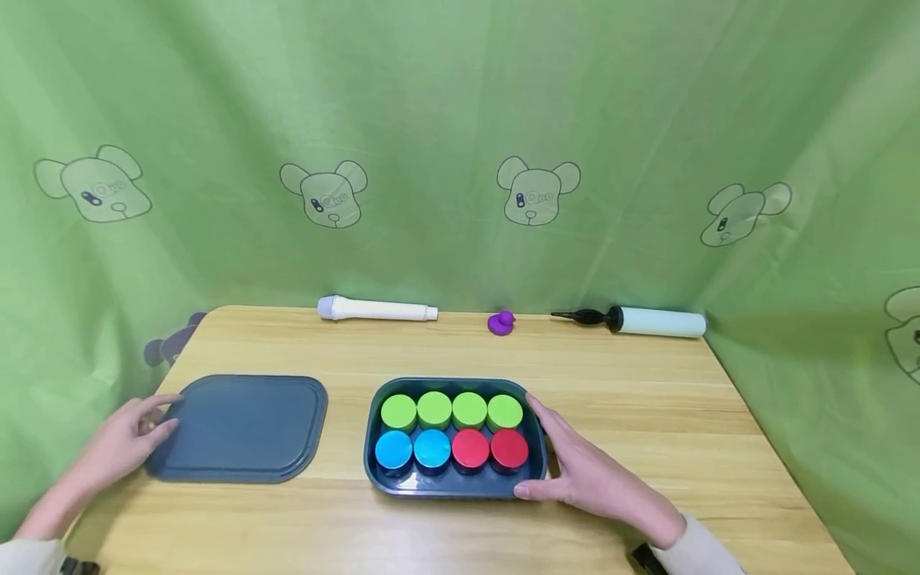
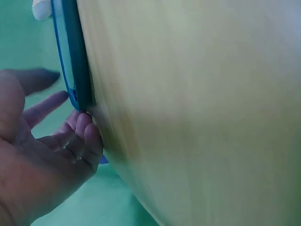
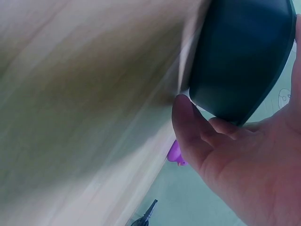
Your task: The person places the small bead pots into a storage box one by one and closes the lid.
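Note:
A dark blue rectangular box point(image 1: 460, 485) stands on the table in the head view. Inside is a back row of several round green-topped pieces point(image 1: 434, 410); the front row has two blue-topped point(image 1: 432, 450) and two red-topped point(image 1: 470, 450) ones. My right hand point(image 1: 585, 471) holds the box's right end, thumb at the near corner and fingers along the far side. Left of the box lies a flat dark blue lid point(image 1: 244, 427). At its left edge is my left hand point(image 1: 118, 443); in the left wrist view its fingertips touch the lid's edge point(image 2: 77, 94) while the thumb stays apart.
Along the table's back edge lie a white microphone point(image 1: 377, 309), a small purple duck point(image 1: 501, 323) and a hand pump point(image 1: 640, 321) with a black nozzle. Green curtain point(image 1: 431, 104) with mouse-head drawings hangs behind and at both sides of the wooden table point(image 1: 345, 527).

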Demonstrator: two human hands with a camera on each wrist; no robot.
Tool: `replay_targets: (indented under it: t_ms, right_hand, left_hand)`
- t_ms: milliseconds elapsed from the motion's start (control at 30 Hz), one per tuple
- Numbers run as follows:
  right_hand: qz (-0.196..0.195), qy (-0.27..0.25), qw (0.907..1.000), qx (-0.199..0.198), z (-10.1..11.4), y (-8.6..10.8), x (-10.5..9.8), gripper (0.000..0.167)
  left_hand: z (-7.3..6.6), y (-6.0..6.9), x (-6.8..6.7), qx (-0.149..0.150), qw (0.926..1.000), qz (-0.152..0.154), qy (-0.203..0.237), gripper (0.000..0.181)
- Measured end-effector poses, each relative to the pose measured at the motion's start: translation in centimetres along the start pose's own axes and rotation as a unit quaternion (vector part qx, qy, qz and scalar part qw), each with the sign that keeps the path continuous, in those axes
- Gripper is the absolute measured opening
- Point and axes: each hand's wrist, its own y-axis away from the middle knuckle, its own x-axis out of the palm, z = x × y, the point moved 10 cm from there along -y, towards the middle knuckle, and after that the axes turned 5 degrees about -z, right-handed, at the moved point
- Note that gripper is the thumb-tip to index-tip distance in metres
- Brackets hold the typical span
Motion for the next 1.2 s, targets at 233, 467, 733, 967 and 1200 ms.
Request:
replay_targets:
  t_ms: [233,467,733,967,1200]
  right_hand:
    - [0.002,-0.001,1.0000,0.002,-0.1,0.2,0.0,0.127]
    - [0.000,0.001,1.0000,0.003,-0.1,0.2,-0.2,0.127]
    - [-0.003,-0.003,1.0000,0.007,-0.1,0.4,-0.4,0.127]
    - [0.006,-0.006,0.9999,0.006,-0.2,0.3,-0.1,0.127]
    - [0.017,-0.011,0.9998,0.004,0.1,0.1,0.1,0.127]
  left_hand:
    - [0.8,-0.8,0.6,-0.056,0.9960,0.049,0.050,0.047]
    - [2.2,-0.6,0.8,-0.106,0.9764,0.076,0.172,0.049]
    - [3.6,0.1,1.8,-0.151,0.8960,0.136,0.395,0.053]
    - [2.5,0.9,2.4,-0.130,0.8209,0.174,0.528,0.056]
    - [2.0,0.8,2.0,-0.119,0.8211,0.151,0.538,0.055]
